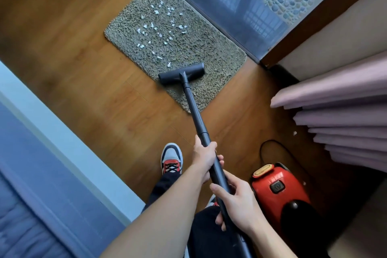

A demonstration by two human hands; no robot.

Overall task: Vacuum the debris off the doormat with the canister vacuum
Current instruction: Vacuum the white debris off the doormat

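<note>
A grey-green shaggy doormat lies on the wooden floor beside a door threshold. Several white scraps of debris are scattered over its far half. The black floor nozzle rests on the mat's near part, just short of the nearest scraps. A black wand runs from the nozzle back to me. My left hand grips the wand higher up, and my right hand grips it lower, closer to my body. The red canister vacuum sits on the floor to my right.
Pink pleated curtains hang at the right, with one white scrap on the floor beside them. A black power cord loops behind the canister. A blue and white bed edge fills the left. My shoe stands behind the wand.
</note>
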